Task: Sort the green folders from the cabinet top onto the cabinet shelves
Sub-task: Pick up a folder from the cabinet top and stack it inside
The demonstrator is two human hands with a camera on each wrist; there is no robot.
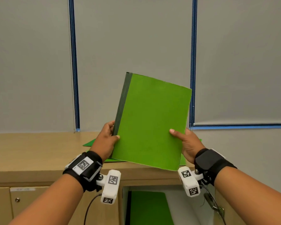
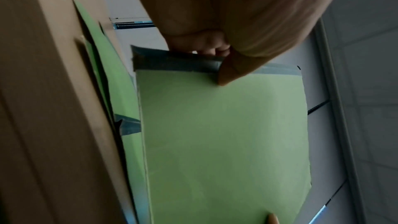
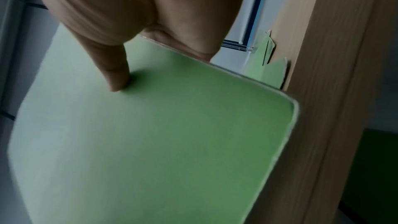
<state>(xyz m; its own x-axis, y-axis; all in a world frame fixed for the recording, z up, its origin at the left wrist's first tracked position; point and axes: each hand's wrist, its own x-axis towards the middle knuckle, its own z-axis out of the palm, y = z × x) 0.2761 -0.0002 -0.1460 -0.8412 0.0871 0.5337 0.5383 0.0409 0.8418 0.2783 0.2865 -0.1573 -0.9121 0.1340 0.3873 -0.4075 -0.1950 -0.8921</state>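
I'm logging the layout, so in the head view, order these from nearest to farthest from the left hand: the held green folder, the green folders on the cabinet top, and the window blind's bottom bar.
1. Held green folder: gripped by the left hand at its dark spine.
2. Green folders on the cabinet top: lying just behind that hand.
3. Window blind's bottom bar: far right, by the wall.

**Matt card, dull tape, pale wood grain**

The green folder (image 1: 151, 120) looks like matt card, its spine (image 1: 121, 103) bound in dark, faintly sheened tape. The cabinet top (image 1: 31, 153) shows a smooth, light wood-grain finish. The wrist straps (image 1: 88, 169) look like black cloth carrying white plastic housings (image 1: 111, 186).
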